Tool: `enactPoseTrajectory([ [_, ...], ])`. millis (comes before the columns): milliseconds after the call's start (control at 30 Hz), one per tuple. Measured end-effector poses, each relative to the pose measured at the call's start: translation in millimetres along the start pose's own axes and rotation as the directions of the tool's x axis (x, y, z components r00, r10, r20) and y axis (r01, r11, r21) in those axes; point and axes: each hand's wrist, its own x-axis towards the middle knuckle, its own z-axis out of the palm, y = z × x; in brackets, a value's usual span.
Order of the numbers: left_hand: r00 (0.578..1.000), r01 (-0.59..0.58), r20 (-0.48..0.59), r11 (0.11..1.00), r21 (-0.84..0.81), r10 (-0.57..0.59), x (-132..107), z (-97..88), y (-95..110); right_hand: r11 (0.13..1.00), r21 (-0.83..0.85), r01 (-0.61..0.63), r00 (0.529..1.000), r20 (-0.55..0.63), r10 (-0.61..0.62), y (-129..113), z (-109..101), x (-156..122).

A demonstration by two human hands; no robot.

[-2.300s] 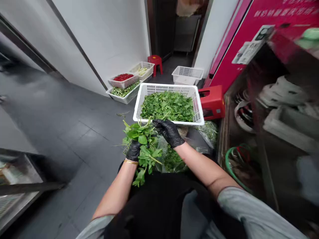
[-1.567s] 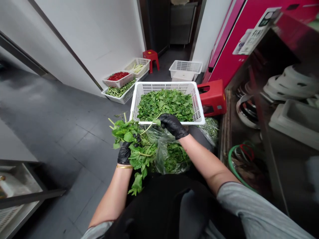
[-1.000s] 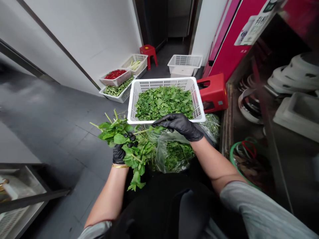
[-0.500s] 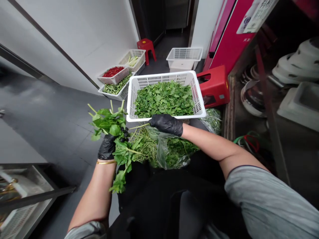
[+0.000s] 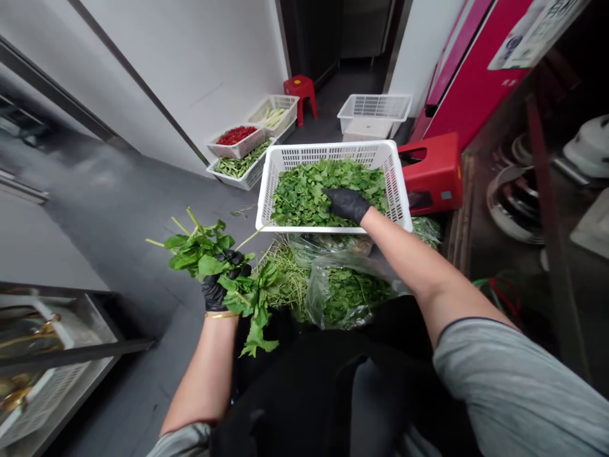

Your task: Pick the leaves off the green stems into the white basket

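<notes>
My left hand (image 5: 219, 285), in a black glove, is closed round a bunch of leafy green stems (image 5: 197, 251). Leaves hang down past the wrist, and cut stem ends stick out at upper left. In a white plastic basket (image 5: 333, 229) lies a heap of picked green leaves (image 5: 304, 190). My right hand (image 5: 349, 204), also gloved in black, is over this heap with its fingers drawn together at the leaves. What they hold, if anything, is hidden. Below the basket are a pile of bare stems (image 5: 288, 270) and an open clear bag of greens (image 5: 354, 292).
At back left stand baskets of red chillies (image 5: 238, 135), green pods (image 5: 240, 164) and pale green pieces (image 5: 273, 117). A red stool (image 5: 301, 95) stands behind them. Another red stool (image 5: 435, 174) lies on its side right of the basket. A white basket (image 5: 373, 108) is farther back.
My right hand has moved from the basket's near rim, where it held a stem, up over the leaf heap. My left hand still grips the bunch. The view has shifted slightly left.
</notes>
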Motion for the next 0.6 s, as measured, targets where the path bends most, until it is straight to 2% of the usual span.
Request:
enactPoseTrajectory([
  [67,1.000,-0.006,0.023,1.000,0.010,0.006,-2.4,0.3,-6.9,0.970,0.212,0.116,0.988,-0.121,-0.092,-23.1,7.7,-29.4],
  [133,0.999,0.010,0.051,1.000,-0.006,-0.010,-3.9,0.4,-10.2,0.874,0.437,0.212,0.971,-0.196,-0.137,-45.5,20.3,-62.6],
  [200,0.997,0.011,0.074,0.999,-0.044,-0.008,-5.9,1.0,-12.3,0.750,0.631,0.198,0.980,-0.145,-0.137,-64.8,38.4,-90.2],
  [267,0.996,0.000,0.090,0.998,-0.065,0.005,-9.2,2.4,-15.4,0.612,0.784,0.101,0.992,-0.031,-0.124,-81.4,58.1,-106.1],
  [367,0.993,0.028,0.112,0.999,-0.036,-0.024,-16.3,4.1,-21.8,0.344,0.939,-0.007,0.993,0.047,-0.109,-101.0,76.4,-109.3],
  [467,0.995,0.022,0.101,0.999,-0.029,-0.019,-24.4,1.5,-25.9,0.121,0.992,-0.044,0.997,0.050,-0.053,-110.0,72.9,-102.1],
  [533,0.994,0.026,0.106,0.999,-0.028,-0.023,-29.5,-3.1,-26.3,0.070,0.997,-0.034,0.999,0.035,-0.015,-111.0,64.5,-98.7],
  [600,0.991,0.046,0.127,0.999,-0.021,-0.043,-33.6,-8.8,-26.4,0.082,0.997,-0.005,1.000,0.004,0.006,-112.1,57.8,-97.8],
])
